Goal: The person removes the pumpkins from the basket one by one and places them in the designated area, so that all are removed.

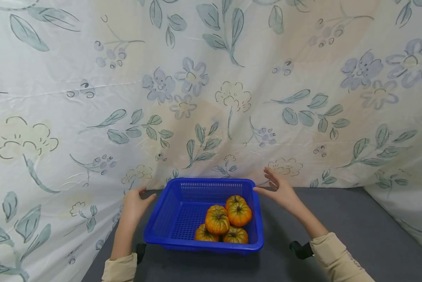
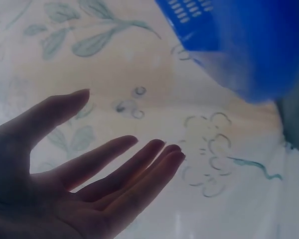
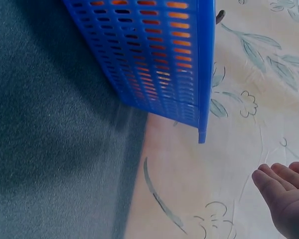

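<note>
Five pumpkins (image 1: 222, 221), ribbed and orange with greenish tops, and we find every one of them gathered in the right-hand part of a blue basket (image 1: 183, 243)! Two sit low at the front, partly cut off from our view by the front rim; one is bunched up right behind them, and two more overlap toward the right wall, while the perforated floor lies bare on the left.

We have the basket on the dark grey desk (image 1: 352, 219), close to its far edge, nearer the far-left corner than the far-right one. And look at the hands, one to each side! Our left hand (image 1: 137, 201) hangs just beside the left rim, thumb well apart from the fingers; the left wrist view gives us straight, spread fingers, a wide grip with nothing in it, and a gap between them and the blue plastic.

Over to the far-right corner of the basket, and the right hand (image 1: 279, 191) is raised there, fingers extended, its grip wide and holding nothing. The thumb tip comes right up to the rim; whether it touches, we cannot tell. From the right wrist we catch orange glowing through the slotted side.

Beige sleeves (image 1: 338, 254) on both arms, dark gear (image 1: 302, 250) at both wrists, and behind it all we see a flowered cloth (image 1: 204, 98) hanging down to the desk's far edge.
</note>
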